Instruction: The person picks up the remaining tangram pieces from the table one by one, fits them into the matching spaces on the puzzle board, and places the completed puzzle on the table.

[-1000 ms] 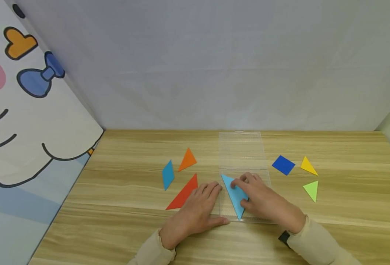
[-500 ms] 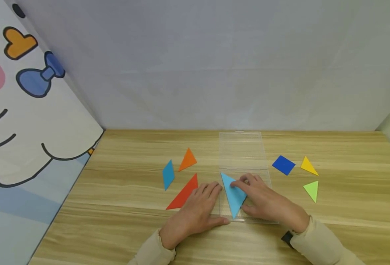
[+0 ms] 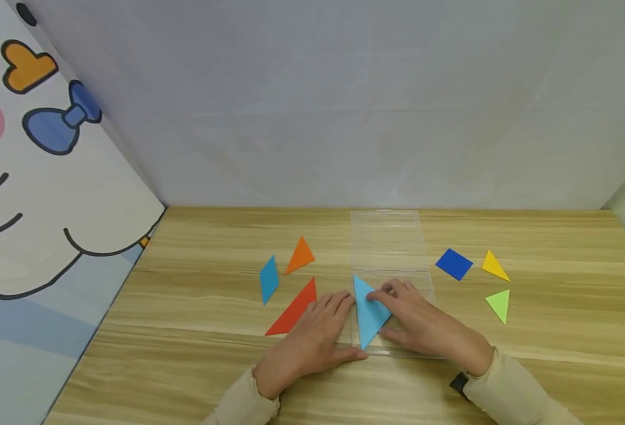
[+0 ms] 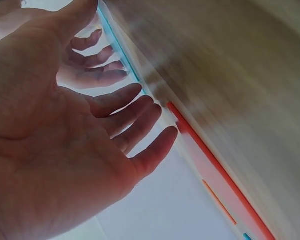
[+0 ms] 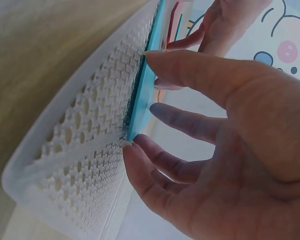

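A light blue triangle lies over the left part of a clear plastic box, one long edge near the box's left wall. My right hand holds the triangle: thumb at its lower right edge, index finger on top. In the right wrist view the thumb and fingertips touch the triangle just above the box's textured base. My left hand rests at the box's left side, fingers fairly straight, thumb at the front corner. It partly covers a red triangle.
Left of the box lie an orange triangle and a blue parallelogram. On the right are a dark blue square, a yellow triangle and a green triangle. The box's lid lies folded back toward the wall.
The light blue triangle has turned, its lower tip swinging left toward my left thumb. My right hand has shifted slightly with it. My left hand stays in place.
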`<state>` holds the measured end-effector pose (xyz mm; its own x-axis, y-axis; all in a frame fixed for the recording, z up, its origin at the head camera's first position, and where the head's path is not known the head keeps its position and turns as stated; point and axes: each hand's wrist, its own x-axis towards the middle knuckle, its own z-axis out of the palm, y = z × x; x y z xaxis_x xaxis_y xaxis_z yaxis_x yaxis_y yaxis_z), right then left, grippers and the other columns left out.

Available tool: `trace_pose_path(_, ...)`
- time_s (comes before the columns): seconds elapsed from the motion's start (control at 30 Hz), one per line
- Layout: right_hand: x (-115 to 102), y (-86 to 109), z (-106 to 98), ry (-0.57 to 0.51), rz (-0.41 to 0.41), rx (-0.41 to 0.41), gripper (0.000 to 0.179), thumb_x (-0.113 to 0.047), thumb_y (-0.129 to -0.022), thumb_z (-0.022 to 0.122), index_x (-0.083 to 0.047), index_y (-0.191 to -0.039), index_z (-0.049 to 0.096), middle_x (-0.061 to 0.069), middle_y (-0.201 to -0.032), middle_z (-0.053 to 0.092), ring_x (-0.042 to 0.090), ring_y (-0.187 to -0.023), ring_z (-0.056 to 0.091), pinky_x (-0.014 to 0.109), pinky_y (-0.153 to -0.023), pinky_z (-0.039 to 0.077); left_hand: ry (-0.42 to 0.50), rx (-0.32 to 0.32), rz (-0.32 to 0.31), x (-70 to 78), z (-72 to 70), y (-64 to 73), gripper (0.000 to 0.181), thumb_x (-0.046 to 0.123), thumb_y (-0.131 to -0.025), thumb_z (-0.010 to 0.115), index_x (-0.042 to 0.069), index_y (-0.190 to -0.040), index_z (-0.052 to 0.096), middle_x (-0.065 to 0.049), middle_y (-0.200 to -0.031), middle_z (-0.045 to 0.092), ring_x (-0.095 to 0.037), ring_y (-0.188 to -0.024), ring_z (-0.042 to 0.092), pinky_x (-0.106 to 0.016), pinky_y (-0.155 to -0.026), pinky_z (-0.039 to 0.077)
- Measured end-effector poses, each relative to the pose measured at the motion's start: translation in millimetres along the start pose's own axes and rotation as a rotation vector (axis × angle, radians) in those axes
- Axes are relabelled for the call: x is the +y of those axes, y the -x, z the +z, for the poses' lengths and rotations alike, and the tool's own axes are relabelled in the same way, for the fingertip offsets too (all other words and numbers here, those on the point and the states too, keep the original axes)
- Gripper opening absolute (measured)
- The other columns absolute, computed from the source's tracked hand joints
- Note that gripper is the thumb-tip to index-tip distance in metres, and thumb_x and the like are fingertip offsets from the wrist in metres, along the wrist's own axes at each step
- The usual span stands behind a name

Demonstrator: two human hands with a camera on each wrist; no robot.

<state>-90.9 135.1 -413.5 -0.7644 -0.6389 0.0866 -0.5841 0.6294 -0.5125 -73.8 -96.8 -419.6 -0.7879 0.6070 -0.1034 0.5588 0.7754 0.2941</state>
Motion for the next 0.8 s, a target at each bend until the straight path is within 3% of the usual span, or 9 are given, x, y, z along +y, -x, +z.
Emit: trace_pose_path(0.8, 1.5, -2.1, 4.4, 0.023, -0.074, 0.025, 0.045, -0.005, -0.090, 0.077, 0.001, -0.131, 0.061, 0.011, -0.125, 0.055, 0.027, -0.109, 0.051, 0.042, -0.087, 0.051, 0.009, -0.015, 0.009, 1.8, -0.5, 1.2, 0.087, 0.054, -0.093, 0.070, 0.003, -0.154, 0.036, -0.015, -0.155, 0.041, -0.029, -0.143, 0.041, -0.048, -0.111, 0.041)
